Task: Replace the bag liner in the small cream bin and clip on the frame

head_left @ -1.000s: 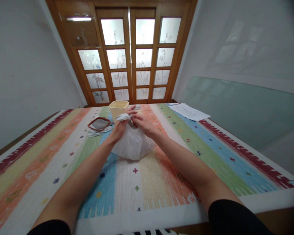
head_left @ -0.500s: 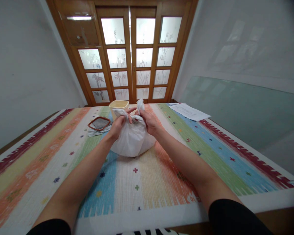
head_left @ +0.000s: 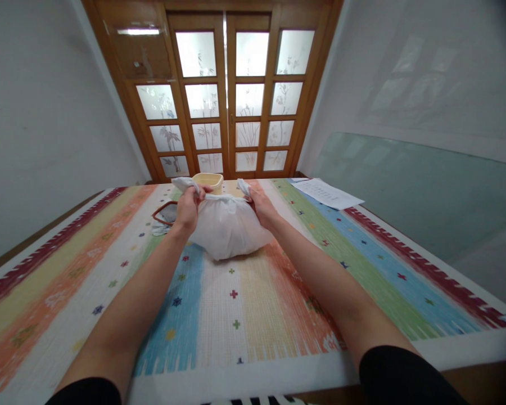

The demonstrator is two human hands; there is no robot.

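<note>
A full white plastic bag (head_left: 231, 228) sits on the striped tablecloth, its top drawn together. My left hand (head_left: 189, 208) is closed on one twisted end of the bag, which sticks out past the fingers to the left. On the other side, my right hand (head_left: 259, 205) grips the opposite end, a short tip showing above the fingers. Between the two hands the bag's neck is stretched in a nearly straight line, with a gathered spot at the middle. What the bag contains is hidden.
Behind the bag stands a pale yellow plastic container (head_left: 211, 180). A brown-rimmed grey object (head_left: 167, 212) lies left of my left hand, partly covered by it. Printed paper (head_left: 326, 193) rests at the far right of the tablecloth (head_left: 219, 326). Wooden doors rise beyond.
My hands have moved apart, the left one going left, pulling the bag's two ends outward. The neck has drawn tight and the bag looks wider and flatter.
</note>
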